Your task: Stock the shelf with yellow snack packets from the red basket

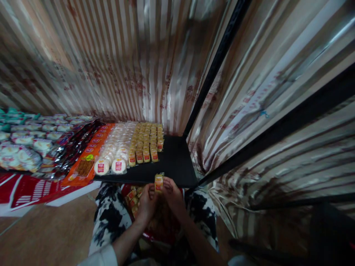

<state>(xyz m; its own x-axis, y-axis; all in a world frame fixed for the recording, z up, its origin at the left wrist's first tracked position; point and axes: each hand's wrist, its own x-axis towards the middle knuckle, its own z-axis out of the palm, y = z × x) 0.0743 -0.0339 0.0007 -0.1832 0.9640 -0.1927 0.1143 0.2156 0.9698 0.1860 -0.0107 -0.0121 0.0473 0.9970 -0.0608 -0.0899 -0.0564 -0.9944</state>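
Observation:
Between both hands, just in front of the shelf edge, I hold a small yellow wrapped snack [159,182] upright with its red and yellow label facing me. My left hand [147,199] has its fingers closed at the snack's left side. On the other side my right hand [172,194] grips it with thumb and fingers. Below my hands, between my knees, a red box or bag [151,236] holds many more of these wrapped snacks [133,199]. Rows of matching yellow snacks [146,142] stand on the black shelf [174,162] ahead.
Left of the yellow rows stand white round packaged crackers [119,166], orange packets [85,166], dark shiny packets [74,144] and white and green packets [33,136]. A black upright post [213,70] rises at the shelf's back right corner. Striped plastic sheeting [111,59] hangs behind.

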